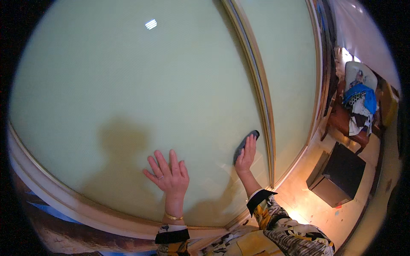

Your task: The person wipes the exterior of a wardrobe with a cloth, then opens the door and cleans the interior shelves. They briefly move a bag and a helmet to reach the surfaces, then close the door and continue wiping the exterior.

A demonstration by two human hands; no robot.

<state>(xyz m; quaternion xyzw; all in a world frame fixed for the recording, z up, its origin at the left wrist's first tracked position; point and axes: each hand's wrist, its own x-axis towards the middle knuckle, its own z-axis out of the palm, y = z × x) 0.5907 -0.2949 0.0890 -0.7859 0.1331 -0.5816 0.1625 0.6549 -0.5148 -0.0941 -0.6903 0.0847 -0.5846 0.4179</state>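
Observation:
My left hand (171,176) lies flat with spread fingers on a large pale green glass panel (128,80); it holds nothing, and a ring and a gold bracelet show on it. To its right, my right hand (247,156) presses a dark grey cloth or pad (241,148) against the same panel, close to the brown and grey frame strip (261,83) that divides the panels. Part of the pad is hidden under the palm and fingers. My shadow falls on the panel around my left hand.
At the right, a black box-shaped object (344,172) stands on the lit floor (298,198). Beyond it is a brown chair (342,121) with blue and patterned cloths (362,99) piled on it. A pale frame edge (80,208) runs along the panel's lower side.

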